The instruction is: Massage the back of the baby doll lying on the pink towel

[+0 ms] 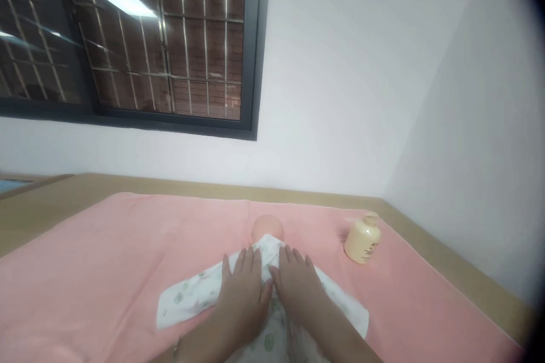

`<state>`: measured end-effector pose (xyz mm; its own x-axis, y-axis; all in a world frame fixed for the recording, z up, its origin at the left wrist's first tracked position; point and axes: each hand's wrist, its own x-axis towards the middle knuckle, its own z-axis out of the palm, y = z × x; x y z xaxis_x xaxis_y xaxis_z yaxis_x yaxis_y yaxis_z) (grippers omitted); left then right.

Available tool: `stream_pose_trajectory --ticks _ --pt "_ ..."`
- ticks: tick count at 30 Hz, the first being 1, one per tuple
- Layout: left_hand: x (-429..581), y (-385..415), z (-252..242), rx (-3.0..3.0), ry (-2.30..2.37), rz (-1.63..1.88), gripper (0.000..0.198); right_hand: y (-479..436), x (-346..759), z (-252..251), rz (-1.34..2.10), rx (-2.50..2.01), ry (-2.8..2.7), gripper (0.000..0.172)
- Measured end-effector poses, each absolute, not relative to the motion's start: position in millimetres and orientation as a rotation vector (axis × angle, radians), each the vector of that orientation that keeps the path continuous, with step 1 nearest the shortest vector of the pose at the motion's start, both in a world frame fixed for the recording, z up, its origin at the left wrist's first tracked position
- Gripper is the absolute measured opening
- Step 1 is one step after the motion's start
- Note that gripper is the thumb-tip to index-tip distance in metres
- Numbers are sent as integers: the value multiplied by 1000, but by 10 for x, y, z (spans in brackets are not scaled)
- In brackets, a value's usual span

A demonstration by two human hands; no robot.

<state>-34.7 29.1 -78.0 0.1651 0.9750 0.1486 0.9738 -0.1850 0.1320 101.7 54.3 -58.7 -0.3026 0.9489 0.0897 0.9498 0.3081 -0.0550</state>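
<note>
A baby doll's round bald head point(267, 227) shows beyond a white baby garment point(187, 298) with a small green print. Its sleeves spread out to both sides on a pink cloth point(128, 249). My left hand point(246, 281) lies flat on the garment's chest, fingers stretched toward the head. Beside it my right hand point(298, 281) rests flat on the other side of the chest, fingers also stretched. The two thumbs nearly meet in the middle. Between my forearms the lower part of the garment is visible, partly hidden by them.
A cream pump bottle point(363, 240) with dark lettering stands on the pink cloth to the right. The cloth covers a tan surface point(85, 190) whose far edge meets a white wall point(332, 85). A dark-framed barred window point(170, 39) is at upper left.
</note>
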Motion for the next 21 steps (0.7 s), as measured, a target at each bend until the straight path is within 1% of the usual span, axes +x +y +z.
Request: stream_pose_trajectory --ticks 6,12,21 --pt "-346 294 -771 2412 1998 312 58 521 1010 -574 0 -1820 -2477 50" --pt "-378 330 -807 2446 2016 361 54 508 1002 -625 -26 -1819 -2528 55" --pt "-365 306 -736 2438 2015 311 55 482 989 -625 -65 -1809 -2544 55"
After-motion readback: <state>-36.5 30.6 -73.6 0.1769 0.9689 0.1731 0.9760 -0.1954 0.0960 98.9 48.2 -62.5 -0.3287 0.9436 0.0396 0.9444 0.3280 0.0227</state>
